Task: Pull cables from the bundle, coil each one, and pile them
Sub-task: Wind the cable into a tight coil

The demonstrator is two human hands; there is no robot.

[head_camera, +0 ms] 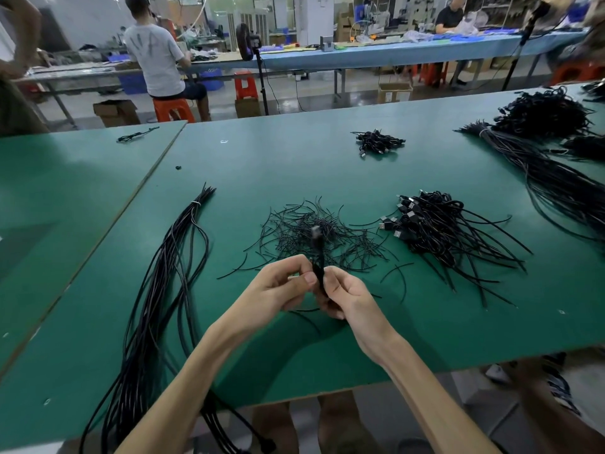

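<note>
Gripping a coiled black cable [318, 257] upright between curled left hand [281, 288] and right hand [343, 298] above the table's [294, 165] near middle, apparently finishing the coil; next, setting it on the pile [438, 231] at right.

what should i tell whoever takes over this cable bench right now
Left hand: pinches the folded cable, held upright above the table.
Right hand: grips the same cable lower down.
Bundle: lies at the left, tied near its far end, hanging off the near table edge.
Short wire pieces: scattered heap straight ahead.
Done: pile of cables with plugs at the right, smaller pile farther back.
Left: finish this cable, pile it, then work through the bundle, which still looks thick.
</note>
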